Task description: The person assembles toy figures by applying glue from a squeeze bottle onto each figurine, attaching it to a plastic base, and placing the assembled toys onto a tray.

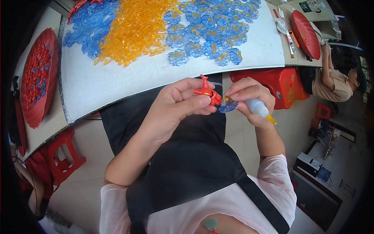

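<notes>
The left hand [171, 99] is nearly closed, thumb and fingers pinching a small red figure [204, 91] that sticks up past the fingertips. The right hand [254, 95], also mostly closed, grips a blue translucent piece [228, 106] with an amber part between thumb and fingertips; a pale squeeze bottle [257, 107] is tucked in the same hand, its yellow nozzle [269, 117] pointing away to the right. The red figure and the blue piece meet in view between the hands, though whether they touch cannot be told. Below both hands is a black apron [191, 167].

Just beyond the hands runs the edge of a white work surface [267, 48]. Ahead of the left hand lie a heap of amber pieces [134, 29] and, further left, a heap of blue pieces [87, 37]. Ahead of the right hand are clusters of blue flower-shaped pieces [208, 29]. Well left of the left hand stands a red tray [51, 85] of small red and blue parts; right of the right hand is a red stool [286, 91].
</notes>
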`<state>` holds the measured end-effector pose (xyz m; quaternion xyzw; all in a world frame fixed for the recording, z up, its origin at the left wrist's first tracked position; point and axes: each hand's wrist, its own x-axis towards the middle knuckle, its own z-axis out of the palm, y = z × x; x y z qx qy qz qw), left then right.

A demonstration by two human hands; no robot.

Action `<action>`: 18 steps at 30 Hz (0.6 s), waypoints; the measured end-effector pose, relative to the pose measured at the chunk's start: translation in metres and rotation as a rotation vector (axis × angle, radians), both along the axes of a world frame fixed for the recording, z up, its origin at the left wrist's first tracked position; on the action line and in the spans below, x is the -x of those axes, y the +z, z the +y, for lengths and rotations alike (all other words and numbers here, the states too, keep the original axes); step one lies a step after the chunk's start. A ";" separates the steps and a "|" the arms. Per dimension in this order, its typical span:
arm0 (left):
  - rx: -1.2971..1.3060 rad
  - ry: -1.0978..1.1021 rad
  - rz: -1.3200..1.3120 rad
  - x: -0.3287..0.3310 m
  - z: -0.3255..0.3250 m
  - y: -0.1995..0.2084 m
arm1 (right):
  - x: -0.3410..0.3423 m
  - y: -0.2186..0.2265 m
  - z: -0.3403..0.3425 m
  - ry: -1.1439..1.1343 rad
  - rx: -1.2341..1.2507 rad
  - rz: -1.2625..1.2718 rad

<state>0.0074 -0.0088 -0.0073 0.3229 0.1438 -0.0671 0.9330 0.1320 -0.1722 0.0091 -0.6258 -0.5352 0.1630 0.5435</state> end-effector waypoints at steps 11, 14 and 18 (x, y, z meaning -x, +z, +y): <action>-0.027 -0.033 0.006 -0.002 0.001 0.000 | -0.003 0.004 0.000 0.013 0.034 -0.055; -0.027 -0.045 0.006 -0.002 0.002 0.000 | -0.004 0.007 0.001 0.021 0.047 -0.078; -0.020 -0.045 0.007 -0.001 0.002 0.000 | -0.003 0.009 0.002 0.016 0.029 -0.132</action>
